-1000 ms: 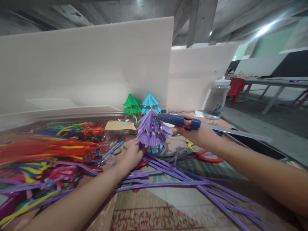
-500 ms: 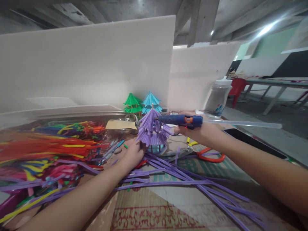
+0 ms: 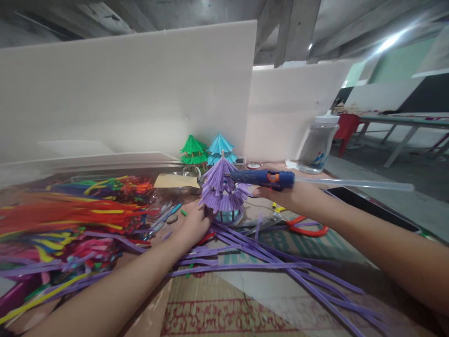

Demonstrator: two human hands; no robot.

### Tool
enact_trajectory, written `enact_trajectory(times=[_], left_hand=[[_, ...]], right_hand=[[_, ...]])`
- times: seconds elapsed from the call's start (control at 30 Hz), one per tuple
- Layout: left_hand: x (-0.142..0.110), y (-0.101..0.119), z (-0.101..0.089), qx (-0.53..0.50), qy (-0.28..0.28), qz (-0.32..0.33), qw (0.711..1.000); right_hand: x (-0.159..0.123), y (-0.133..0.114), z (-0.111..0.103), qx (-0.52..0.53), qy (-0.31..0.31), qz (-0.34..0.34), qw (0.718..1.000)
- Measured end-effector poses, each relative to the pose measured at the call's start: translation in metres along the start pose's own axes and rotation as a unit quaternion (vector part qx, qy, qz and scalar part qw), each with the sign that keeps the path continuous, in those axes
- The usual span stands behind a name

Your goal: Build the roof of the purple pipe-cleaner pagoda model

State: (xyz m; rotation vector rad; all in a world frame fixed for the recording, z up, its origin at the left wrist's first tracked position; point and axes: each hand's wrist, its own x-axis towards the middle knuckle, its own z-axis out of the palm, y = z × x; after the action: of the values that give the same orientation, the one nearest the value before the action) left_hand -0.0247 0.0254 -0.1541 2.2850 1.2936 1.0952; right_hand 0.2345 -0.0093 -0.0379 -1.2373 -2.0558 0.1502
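A small purple pagoda model [image 3: 224,192] with two tiers of pipe-cleaner roofing stands upright in the middle. My left hand [image 3: 196,220] is closed at its lower left side, the fingertips partly hidden behind the roof edge. With my right hand [image 3: 277,194] I grip a blue hot glue gun [image 3: 257,178], its nozzle pointing left against the pagoda's upper roof. A clear glue stick [image 3: 358,184] juts from the gun's back. Purple pipe cleaners [image 3: 252,252] lie loose in front of the model, and red-handled scissors [image 3: 308,229] rest to its right.
Bundles of coloured pipe cleaners [image 3: 80,213] cover the left side. Behind stand a green pagoda [image 3: 192,149] and a light-blue one [image 3: 220,149]. At the right are a water bottle [image 3: 315,145] and a dark phone-like slab [image 3: 372,209]. A white board [image 3: 140,93] rises at the back.
My right hand and the glue gun have shifted very slightly, the nozzle staying at the upper roof. My left hand and the purple pagoda look unmoved.
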Motion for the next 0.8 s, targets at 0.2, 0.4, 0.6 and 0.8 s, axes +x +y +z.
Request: enact_trajectory(times=[0.2, 0.4, 0.6, 0.8], left_hand=[[0.000, 0.003, -0.001, 0.008, -0.003, -0.006, 1.000], [-0.001, 0.005, -0.002, 0.028, 0.000, -0.025, 0.999], [-0.001, 0.006, -0.003, 0.045, 0.000, -0.019, 0.999], [-0.001, 0.004, -0.002, 0.040, 0.002, -0.011, 0.999]], right_hand=[[-0.001, -0.006, -0.005, -0.011, -0.031, -0.001, 0.999], [-0.004, -0.009, -0.007, -0.022, -0.054, -0.011, 0.998], [-0.004, -0.010, -0.008, -0.021, -0.050, -0.009, 0.998], [-0.006, -0.007, -0.010, -0.031, -0.048, -0.043, 0.997]])
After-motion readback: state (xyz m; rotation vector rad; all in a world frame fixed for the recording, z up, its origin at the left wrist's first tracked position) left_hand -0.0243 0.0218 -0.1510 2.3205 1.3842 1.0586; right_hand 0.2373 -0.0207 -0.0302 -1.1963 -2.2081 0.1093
